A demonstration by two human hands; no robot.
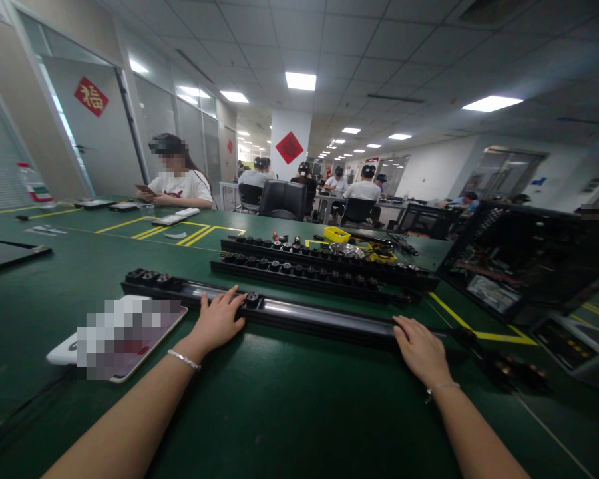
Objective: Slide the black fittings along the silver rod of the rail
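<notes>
A long black power strip housing (324, 318) lies across the green table in front of me. Three black socket modules (150, 275) sit at its left end, and another single socket module (252, 299) stands farther along the channel. My left hand (218, 320) rests on the housing with its fingers spread, the index finger beside the single module. Near the right end, my right hand (422, 349) grips the housing, fingers over the top and thumb on the near side. Behind it lie two similar power strips (299, 271) filled with socket modules.
A phone (154, 339) and a white device (62, 352) lie at left. Loose dark plugs (514, 369), an open black computer case (509, 266) and a boxy device (579, 346) are at right. Yellow trays (337, 234) stand behind. A person (182, 179) sits across the table.
</notes>
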